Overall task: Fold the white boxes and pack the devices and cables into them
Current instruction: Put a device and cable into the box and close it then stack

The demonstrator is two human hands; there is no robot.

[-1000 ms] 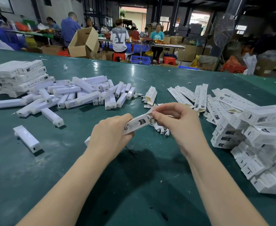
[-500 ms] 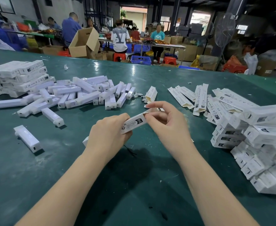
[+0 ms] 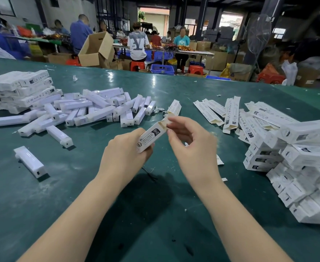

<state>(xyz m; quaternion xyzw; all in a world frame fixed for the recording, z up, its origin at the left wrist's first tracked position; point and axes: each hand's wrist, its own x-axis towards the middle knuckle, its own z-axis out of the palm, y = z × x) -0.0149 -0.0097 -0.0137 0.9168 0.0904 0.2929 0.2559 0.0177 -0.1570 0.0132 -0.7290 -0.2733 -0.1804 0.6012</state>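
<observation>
A heap of white rectangular plastic devices (image 3: 91,108) is spread at the left of the green table (image 3: 42,205). A narrow white printed cardboard box (image 3: 151,136) is gripped above the table by the left hand (image 3: 126,157); its open end flap is pinched by the right hand (image 3: 191,146). Flat white boxes (image 3: 229,115) are piled at the right.

Box (image 3: 150,138) now tilted up steeper in left hand (image 3: 125,157); right hand (image 3: 191,146) fingertips (image 3: 169,124) have moved to its open end flap, cable no longer between them.

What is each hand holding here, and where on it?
The left hand grips a white box round its lower end. The right hand pinches at the flaps of the box's open top end.
</observation>
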